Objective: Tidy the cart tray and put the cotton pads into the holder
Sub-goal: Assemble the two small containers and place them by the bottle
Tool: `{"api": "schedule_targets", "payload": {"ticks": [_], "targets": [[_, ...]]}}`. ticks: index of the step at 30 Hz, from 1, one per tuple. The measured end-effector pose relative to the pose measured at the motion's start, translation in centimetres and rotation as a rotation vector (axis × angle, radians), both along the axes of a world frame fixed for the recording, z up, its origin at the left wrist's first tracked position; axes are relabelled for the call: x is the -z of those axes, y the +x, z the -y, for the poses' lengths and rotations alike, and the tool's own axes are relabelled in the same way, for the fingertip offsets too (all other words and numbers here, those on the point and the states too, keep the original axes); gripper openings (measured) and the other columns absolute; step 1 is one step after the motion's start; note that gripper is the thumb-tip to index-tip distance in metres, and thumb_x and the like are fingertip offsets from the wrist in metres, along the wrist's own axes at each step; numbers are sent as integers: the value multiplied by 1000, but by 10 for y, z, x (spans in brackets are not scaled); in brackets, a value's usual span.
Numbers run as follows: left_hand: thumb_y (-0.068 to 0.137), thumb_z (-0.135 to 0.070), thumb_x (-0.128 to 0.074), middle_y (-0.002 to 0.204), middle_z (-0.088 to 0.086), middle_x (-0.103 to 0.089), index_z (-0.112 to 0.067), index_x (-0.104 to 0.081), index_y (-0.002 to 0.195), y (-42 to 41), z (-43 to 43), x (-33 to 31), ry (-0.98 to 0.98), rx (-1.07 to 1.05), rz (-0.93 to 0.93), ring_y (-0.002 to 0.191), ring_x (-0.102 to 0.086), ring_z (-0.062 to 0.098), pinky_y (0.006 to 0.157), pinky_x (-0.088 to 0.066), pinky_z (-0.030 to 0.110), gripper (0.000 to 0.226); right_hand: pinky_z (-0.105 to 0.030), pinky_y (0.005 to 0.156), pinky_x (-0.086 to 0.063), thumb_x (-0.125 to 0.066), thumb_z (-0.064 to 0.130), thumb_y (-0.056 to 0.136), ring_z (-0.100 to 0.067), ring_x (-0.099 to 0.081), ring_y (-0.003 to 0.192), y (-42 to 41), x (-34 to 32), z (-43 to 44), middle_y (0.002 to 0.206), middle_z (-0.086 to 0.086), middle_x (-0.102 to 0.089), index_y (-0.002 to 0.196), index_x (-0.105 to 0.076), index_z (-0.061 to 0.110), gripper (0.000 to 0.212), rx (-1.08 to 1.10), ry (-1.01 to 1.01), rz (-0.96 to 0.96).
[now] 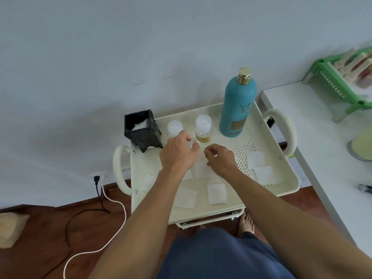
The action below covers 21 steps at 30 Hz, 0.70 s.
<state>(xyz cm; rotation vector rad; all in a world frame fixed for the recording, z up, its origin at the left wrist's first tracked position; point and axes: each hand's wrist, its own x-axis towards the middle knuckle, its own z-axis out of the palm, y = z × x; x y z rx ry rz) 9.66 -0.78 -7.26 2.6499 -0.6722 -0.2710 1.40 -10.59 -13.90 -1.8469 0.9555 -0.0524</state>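
No legible text on teal bottle (237,109)

A cream cart tray (267,135), its floor perforated with fine dots, carries white cotton pads (216,193), a black holder (144,130), a teal bottle (237,109) with a gold cap, and a clear jar (203,128) of yellow liquid, against a reddish-brown wooden floor (40,234).

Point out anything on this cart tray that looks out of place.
Square cotton pads lie scattered loose over the cart tray, two near its right edge and others near the front, instead of in the black holder at the back left corner. The bottles stand upright; nothing looks spilled.
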Motion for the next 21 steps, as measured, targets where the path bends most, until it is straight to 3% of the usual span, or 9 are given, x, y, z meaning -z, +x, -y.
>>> {"api": "schedule_targets", "payload": {"ticks": [5, 8, 13, 16, 18, 21], "targets": [[87, -40, -57, 103, 1, -68, -22, -52, 122, -6, 12, 16, 32, -1, -110, 97, -61, 27, 73, -44, 35, 40, -38, 79, -55, -54, 30, 91, -26, -67, 82, -10, 4, 25, 89, -1, -65, 95, -59, 19, 13, 158, -38, -11], [87, -38, -59, 104, 5, -65, -17, -50, 123, -7, 22, 20, 26, -18, -151, 95, -60, 29, 70, -41, 34, 42, -31, 74, -52, -53, 32, 90, -22, -63, 82, -12, 7, 40, 94, -3, -66, 107, -57, 17, 23, 223, -53, -39], [87, -34, -60, 104, 8, -64, -14, -46, 126, -2, 39, 29, 13, -47, -232, 93, -61, 32, 69, -45, 36, 46, -33, 74, -51, -56, 33, 88, -18, -57, 79, -10, 13, 60, 73, 11, -56, 129, -43, 19, 45, 316, -39, -53], [86, -30, -61, 107, 10, -63, -14, -43, 126, 3, 46, 35, -18, -69, -285, 96, -60, 33, 75, -49, 39, 46, -32, 70, -49, -59, 37, 85, -21, -57, 83, -4, 15, 70, 92, -2, -65, 135, -33, 22, 59, 332, -9, -78], [85, -27, -61, 109, 11, -62, -14, -42, 127, 5, 50, 39, -54, -86, -313, 97, -60, 34, 77, -49, 39, 48, -37, 77, -50, -62, 42, 81, -28, -60, 97, 0, 17, 76, 109, -9, -65, 138, -26, 23, 70, 328, -3, -106], [87, -26, -59, 111, 12, -62, -14, -42, 128, 9, 56, 45, -92, -104, -338, 98, -60, 35, 75, -47, 37, 46, -42, 85, -49, -66, 48, 76, -34, -58, 108, 6, 18, 81, 117, -11, -62, 138, -24, 24, 79, 331, -22, -83]]}}
